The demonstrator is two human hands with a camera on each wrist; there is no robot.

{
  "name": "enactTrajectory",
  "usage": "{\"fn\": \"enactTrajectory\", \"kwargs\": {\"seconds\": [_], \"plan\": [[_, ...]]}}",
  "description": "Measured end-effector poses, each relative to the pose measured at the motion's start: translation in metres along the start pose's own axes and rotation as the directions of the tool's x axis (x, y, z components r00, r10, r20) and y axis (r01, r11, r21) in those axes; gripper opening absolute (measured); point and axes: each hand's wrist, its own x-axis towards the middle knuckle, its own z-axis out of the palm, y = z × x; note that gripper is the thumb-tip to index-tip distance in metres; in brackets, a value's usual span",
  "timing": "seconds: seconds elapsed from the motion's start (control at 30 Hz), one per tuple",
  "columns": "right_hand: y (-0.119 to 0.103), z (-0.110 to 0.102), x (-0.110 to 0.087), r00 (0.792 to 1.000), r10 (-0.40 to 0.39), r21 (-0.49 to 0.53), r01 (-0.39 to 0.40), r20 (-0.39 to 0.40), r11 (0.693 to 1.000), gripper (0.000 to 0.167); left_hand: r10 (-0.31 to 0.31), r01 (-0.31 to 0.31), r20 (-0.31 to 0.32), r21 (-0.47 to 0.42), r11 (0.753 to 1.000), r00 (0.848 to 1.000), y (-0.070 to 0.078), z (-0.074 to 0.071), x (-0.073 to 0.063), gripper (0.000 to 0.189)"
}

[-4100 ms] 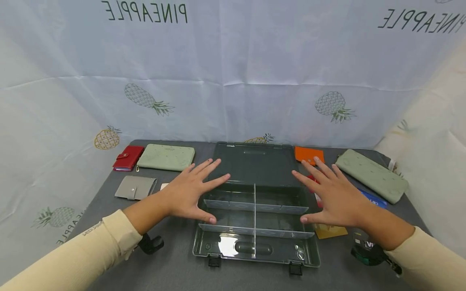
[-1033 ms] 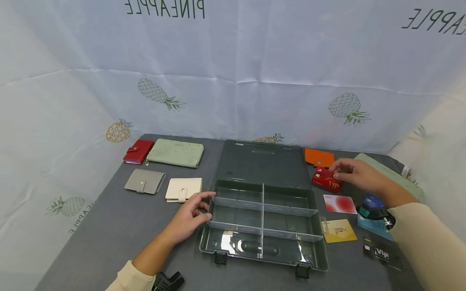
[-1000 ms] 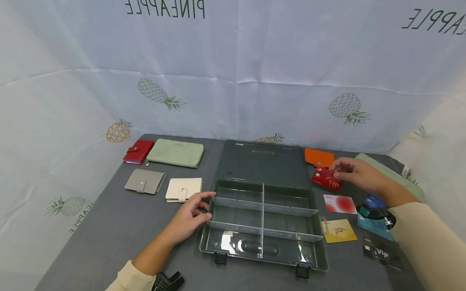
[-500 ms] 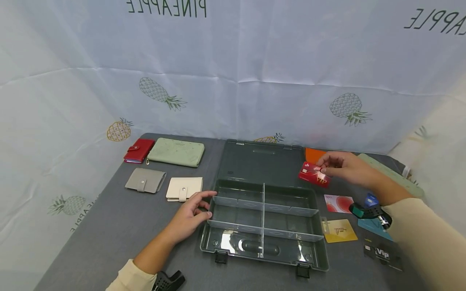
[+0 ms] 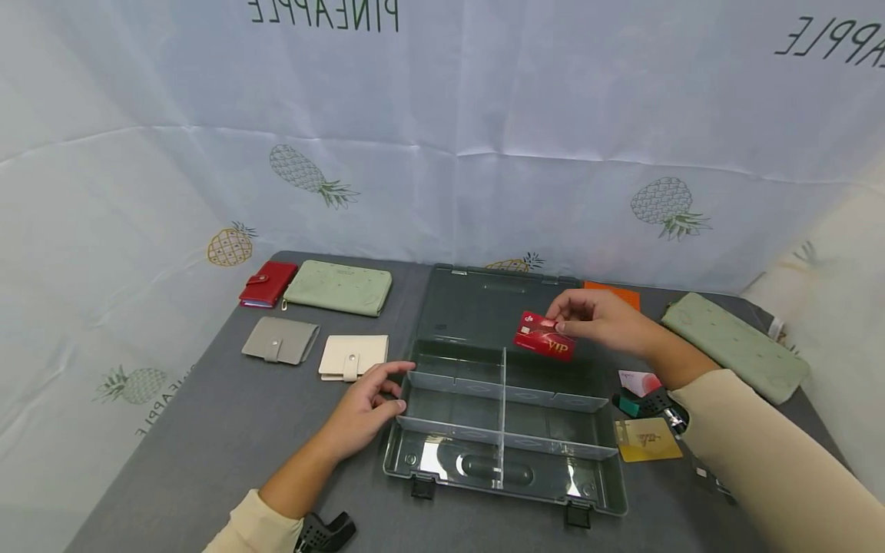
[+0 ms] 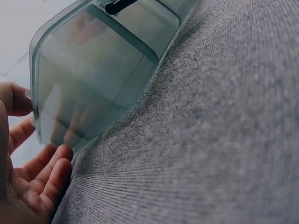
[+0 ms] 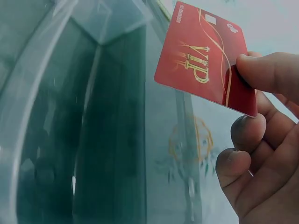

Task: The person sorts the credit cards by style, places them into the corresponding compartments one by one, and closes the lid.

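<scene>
My right hand (image 5: 600, 318) pinches a red VIP card (image 5: 543, 336) between thumb and fingers. The card is tilted above the back of an open dark-green clear plastic compartment box (image 5: 442, 411), near its lid hinge. In the right wrist view, the red VIP card (image 7: 205, 56) shows gold letters, with the box (image 7: 117, 116) below and to its left. My left hand (image 5: 362, 411) rests against the box's left side, thumb and index fingertips touching the rim. The left wrist view shows the left hand's (image 6: 35, 172) lower fingers loosely bent beside the transparent wall (image 6: 93, 79).
Left of the box lie a red card holder (image 5: 268, 284), a green wallet (image 5: 337, 288), a grey wallet (image 5: 280, 339) and a cream wallet (image 5: 354, 357). To the right are an orange wallet (image 5: 625, 296), another green wallet (image 5: 736, 346), a pink card (image 5: 632, 380) and a gold card (image 5: 648, 439).
Both hands hovered spread over the box at first. The left hand has settled on its left rim. My right hand has lifted the red VIP card from the table's right and carried it left.
</scene>
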Motion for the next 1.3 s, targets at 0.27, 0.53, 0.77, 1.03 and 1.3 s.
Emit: {"fn": "enactTrajectory", "kwargs": {"seconds": [0.27,0.53,0.77,1.03,1.3], "plan": [[-0.01,0.028,0.025,1.0,0.01,0.006,-0.011,0.018,1.0,0.014,0.013,-0.012,-0.005,0.018,1.0,1.0,-0.001,-0.001,0.0,0.058],[-0.021,0.057,0.048,0.998,-0.015,0.021,0.014,0.059,1.0,0.015,0.029,-0.029,-0.009,0.031,0.999,1.0,-0.002,-0.001,0.001,0.057],[-0.025,0.081,0.057,0.996,-0.018,-0.02,0.02,0.084,1.0,0.014,0.027,-0.026,-0.006,0.029,0.999,1.0,-0.004,-0.001,0.001,0.057],[-0.026,0.102,0.061,0.996,-0.037,-0.128,0.046,0.079,0.991,0.013,0.026,-0.025,-0.014,0.033,0.999,1.0,-0.006,-0.001,0.001,0.057],[-0.023,0.115,0.058,0.995,-0.078,-0.203,0.089,0.063,0.975,0.013,0.026,-0.025,-0.028,0.038,0.999,0.999,-0.003,0.001,0.0,0.056]]}}
